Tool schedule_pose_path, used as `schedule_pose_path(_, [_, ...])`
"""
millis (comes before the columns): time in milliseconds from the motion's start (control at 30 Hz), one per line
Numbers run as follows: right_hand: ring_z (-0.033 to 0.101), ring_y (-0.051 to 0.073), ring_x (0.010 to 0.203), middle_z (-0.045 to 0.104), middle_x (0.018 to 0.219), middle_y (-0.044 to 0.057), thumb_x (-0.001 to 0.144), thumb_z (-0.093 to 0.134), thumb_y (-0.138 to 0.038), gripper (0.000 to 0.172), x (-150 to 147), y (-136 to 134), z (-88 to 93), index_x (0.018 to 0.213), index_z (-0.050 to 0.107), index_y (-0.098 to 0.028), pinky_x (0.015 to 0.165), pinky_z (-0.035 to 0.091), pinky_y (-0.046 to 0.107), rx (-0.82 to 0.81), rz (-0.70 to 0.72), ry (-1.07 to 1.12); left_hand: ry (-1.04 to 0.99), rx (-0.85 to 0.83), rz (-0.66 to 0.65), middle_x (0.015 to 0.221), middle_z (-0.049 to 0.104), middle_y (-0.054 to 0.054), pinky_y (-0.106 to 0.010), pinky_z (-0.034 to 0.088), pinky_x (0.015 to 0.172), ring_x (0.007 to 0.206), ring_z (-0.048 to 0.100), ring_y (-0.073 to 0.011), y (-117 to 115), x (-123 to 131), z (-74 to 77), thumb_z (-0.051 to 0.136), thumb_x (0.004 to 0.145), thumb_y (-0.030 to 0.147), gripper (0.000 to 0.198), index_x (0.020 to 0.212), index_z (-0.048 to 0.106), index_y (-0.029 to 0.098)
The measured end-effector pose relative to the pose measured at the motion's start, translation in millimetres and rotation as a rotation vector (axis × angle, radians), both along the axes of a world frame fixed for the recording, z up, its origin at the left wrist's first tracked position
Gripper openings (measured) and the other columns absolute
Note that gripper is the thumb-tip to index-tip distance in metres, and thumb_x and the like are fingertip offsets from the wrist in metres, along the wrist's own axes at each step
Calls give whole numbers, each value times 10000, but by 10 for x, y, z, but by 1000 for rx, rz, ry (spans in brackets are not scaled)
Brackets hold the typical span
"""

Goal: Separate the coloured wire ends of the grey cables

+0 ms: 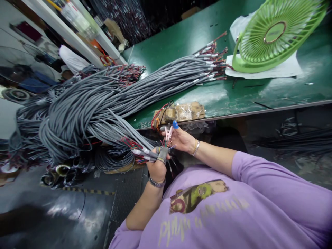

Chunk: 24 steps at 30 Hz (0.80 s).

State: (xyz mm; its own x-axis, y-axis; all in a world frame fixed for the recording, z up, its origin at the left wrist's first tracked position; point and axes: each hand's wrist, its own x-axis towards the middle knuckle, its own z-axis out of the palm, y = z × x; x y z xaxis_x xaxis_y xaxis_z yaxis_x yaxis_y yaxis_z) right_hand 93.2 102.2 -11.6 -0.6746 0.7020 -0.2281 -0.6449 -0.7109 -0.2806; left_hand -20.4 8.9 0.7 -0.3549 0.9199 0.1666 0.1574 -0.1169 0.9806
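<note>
Green workbench [249, 95] behind the wooden block [194, 111]. Nearer me than the block: my left hand [157, 167] closed round grey multicore cables [148, 155]; right hand [183, 140] half-curled at pink clip [168, 132], hold unclear. If my squeeze slackens, cables could splay.

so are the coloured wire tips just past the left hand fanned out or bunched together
Fanned out: the coloured wire tips point in several directions, with gaps between them, just past the left hand.

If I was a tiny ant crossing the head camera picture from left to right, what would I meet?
Grey cable loops → left hand → right hand → right wrist's bracelet → green fan.
</note>
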Motion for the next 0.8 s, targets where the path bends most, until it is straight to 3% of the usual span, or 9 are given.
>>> schedule_pose_path(200, [519,105,566,677,780,45,890,451,-649,532,46,-34,34,916,641,-153,523,439,217,56,58,17,-4,-8,1,487,561,21,-217,372,481,449,474,-88,1,-5,-27,669,754,352,261,583,601,167])
schedule_pose_path(433, [565,115,653,682,849,51,908,494,-569,433,137,-60,24,942,658,-169,547,429,203,79,32,-21,-3,10,-2,482,560,21,-222,371,471,444,474,-90,-9,-10,-6,682,753,351,262,582,603,168])
schedule_pose_path(800, [568,95,650,687,826,44,912,559,-261,191,202,-76,16,970,696,-142,546,435,190,188,-27,-99,-59,46,40,491,570,27,-214,355,449,439,481,-88,-48,45,38,691,758,333,229,616,622,166])
